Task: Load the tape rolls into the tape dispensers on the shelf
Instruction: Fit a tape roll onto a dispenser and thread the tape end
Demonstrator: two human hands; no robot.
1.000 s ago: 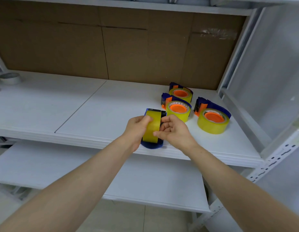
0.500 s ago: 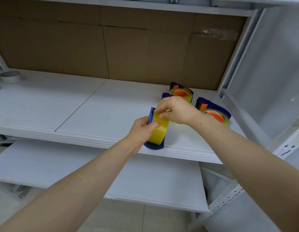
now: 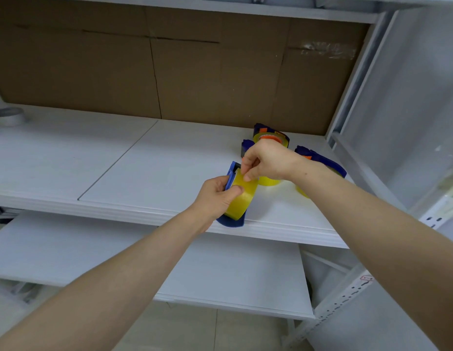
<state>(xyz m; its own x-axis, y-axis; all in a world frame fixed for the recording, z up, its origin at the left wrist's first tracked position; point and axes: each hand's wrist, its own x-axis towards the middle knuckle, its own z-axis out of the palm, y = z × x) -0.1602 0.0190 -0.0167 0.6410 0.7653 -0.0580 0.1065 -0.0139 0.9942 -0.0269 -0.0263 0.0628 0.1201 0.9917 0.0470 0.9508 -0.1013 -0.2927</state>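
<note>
A blue tape dispenser (image 3: 231,222) with a yellow tape roll (image 3: 241,198) seated in it stands on edge at the front lip of the white shelf (image 3: 144,158). My left hand (image 3: 216,196) grips the dispenser and roll from the left, thumb across the roll. My right hand (image 3: 264,162) reaches over from the right and pinches the tape at the top of the roll. Behind it lie three loaded blue dispensers: one at the back (image 3: 271,135), one mostly hidden by my right hand (image 3: 269,181), one under my right forearm (image 3: 321,160).
A grey tape roll (image 3: 8,116) sits at the shelf's far left. Brown cardboard (image 3: 169,72) backs the shelf. A white upright post (image 3: 352,79) and side rail bound the right end. A lower white shelf (image 3: 220,274) lies below.
My right hand moved from the roll's right side up over its top, and now pinches the tape there. The dispenser tilted slightly. My left hand kept its grip.
</note>
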